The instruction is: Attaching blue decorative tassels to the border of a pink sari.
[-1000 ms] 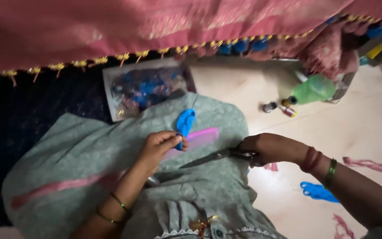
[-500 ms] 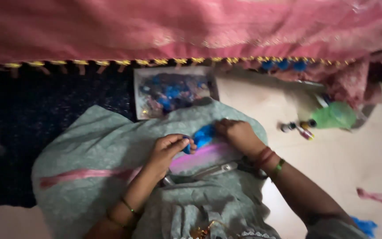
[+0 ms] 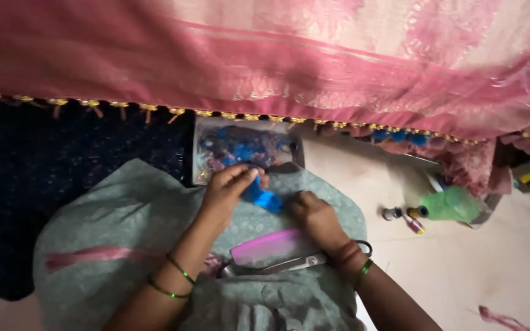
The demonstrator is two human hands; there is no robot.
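My left hand (image 3: 227,191) pinches the upper end of a bright blue bundle of thread (image 3: 264,197) above my lap. My right hand (image 3: 314,216) grips the lower end of that same blue bundle, fingers curled. Both hands sit close together over grey-green patterned cloth (image 3: 124,233) on my lap. A pink comb (image 3: 266,246) lies on the cloth just below my hands. Metal scissors (image 3: 292,264) rest beside the comb, under my right wrist, with nobody holding them.
A pink fabric with a gold tasselled border (image 3: 265,73) hangs across the top. A clear bag of blue and mixed threads (image 3: 246,150) lies behind my hands. Small thread spools (image 3: 403,217) and a green plastic bag (image 3: 452,205) sit on the floor at right. Dark cloth (image 3: 44,178) covers the left.
The scissors left my right hand and now lie on my lap. My right hand moved left and took hold of the blue thread that my left hand holds.
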